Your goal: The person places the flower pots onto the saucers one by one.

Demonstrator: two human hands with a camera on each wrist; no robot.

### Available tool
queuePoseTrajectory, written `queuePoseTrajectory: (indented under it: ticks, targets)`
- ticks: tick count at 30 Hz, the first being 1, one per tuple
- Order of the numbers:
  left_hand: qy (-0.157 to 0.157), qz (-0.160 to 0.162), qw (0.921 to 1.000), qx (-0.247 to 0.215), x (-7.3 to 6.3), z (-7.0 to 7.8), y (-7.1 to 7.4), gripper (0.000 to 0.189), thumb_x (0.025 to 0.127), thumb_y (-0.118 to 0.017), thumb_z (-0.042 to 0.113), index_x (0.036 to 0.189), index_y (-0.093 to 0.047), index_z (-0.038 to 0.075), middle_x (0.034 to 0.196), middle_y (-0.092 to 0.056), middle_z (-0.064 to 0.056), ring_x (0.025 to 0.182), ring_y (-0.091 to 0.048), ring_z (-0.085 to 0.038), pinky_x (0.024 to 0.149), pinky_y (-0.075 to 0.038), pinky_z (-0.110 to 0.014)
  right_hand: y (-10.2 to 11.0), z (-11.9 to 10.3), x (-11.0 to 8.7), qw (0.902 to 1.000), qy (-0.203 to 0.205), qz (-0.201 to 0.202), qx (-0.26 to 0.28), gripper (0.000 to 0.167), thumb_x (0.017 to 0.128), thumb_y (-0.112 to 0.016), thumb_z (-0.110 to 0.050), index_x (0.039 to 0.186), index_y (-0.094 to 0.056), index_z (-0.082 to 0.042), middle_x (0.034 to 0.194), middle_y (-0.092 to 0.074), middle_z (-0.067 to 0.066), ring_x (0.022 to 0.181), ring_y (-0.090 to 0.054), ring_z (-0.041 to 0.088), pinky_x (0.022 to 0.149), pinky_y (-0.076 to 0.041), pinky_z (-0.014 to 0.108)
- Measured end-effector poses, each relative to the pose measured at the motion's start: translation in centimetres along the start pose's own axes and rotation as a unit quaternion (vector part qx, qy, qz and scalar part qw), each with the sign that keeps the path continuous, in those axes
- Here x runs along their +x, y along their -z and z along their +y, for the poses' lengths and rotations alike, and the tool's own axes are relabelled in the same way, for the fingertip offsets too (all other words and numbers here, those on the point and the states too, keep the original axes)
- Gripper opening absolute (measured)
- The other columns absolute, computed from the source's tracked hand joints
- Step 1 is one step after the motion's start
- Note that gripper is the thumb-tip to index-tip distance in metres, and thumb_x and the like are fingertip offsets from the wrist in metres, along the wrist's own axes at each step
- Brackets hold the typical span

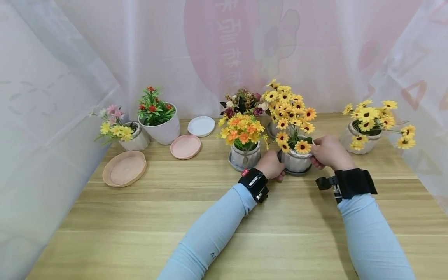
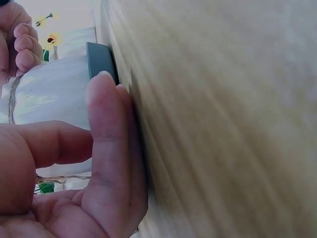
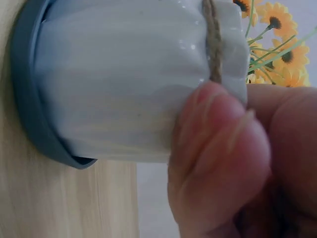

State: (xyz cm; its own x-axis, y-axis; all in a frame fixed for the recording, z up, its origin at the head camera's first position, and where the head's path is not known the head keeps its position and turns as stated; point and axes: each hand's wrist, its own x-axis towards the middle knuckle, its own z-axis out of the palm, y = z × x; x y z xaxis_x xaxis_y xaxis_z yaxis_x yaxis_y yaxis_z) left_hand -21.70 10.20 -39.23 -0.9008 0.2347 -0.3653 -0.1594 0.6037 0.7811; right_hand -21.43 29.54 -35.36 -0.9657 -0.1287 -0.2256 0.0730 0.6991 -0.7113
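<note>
Yellow daisies (image 1: 285,102) with dark centres stand in a white ribbed pot (image 1: 296,162) with twine below its rim. The pot stands on a dark grey-blue saucer (image 3: 29,106). My right hand (image 1: 330,151) grips the pot's upper right side, its curled fingers (image 3: 218,144) against the white wall near the twine. My left hand (image 1: 271,165) is low at the pot's left side. In the left wrist view its straight fingers (image 2: 109,134) lie along the table beside the saucer, with the thumb bent in front of the pot.
An orange-flowered pot (image 1: 245,155) on a grey saucer stands close left of my left hand, with dark-red flowers (image 1: 241,101) behind. Another yellow-flowered pot (image 1: 362,140) is at right. At left are two potted plants, a terracotta saucer (image 1: 124,169), a pink saucer (image 1: 185,147) and a white saucer (image 1: 201,126).
</note>
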Motion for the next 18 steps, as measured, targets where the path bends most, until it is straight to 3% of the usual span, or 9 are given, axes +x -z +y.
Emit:
queuePoseTrajectory:
  ticks: [9, 18]
  targets:
    - [-0.003, 0.003, 1.0, -0.004, 0.31, -0.17, -0.21, 0.011, 0.1, -0.059, 0.01, 0.092, -0.059, 0.002, 0.064, -0.068, -0.009, 0.049, -0.066, -0.019, 0.046, -0.051, -0.024, -0.05, 0.16, -0.26, 0.9999, 0.0, 0.013, 0.008, 0.037, 0.098, -0.037, -0.011, 0.118, -0.055, 0.015, 0.066, -0.065, 0.01, 0.056, -0.062, 0.018, 0.053, -0.058, 0.034]
    - [0.0, -0.004, 0.9997, -0.026, 0.04, -0.23, -0.01, 0.009, 0.1, -0.059, 0.008, 0.102, -0.058, 0.0, 0.068, -0.069, -0.01, 0.05, -0.066, -0.019, 0.048, -0.054, -0.026, -0.02, 0.2, -0.44, 0.9998, 0.007, 0.01, 0.014, 0.042, 0.096, -0.037, -0.011, 0.123, -0.053, 0.017, 0.068, -0.067, 0.01, 0.058, -0.065, 0.019, 0.054, -0.059, 0.035]
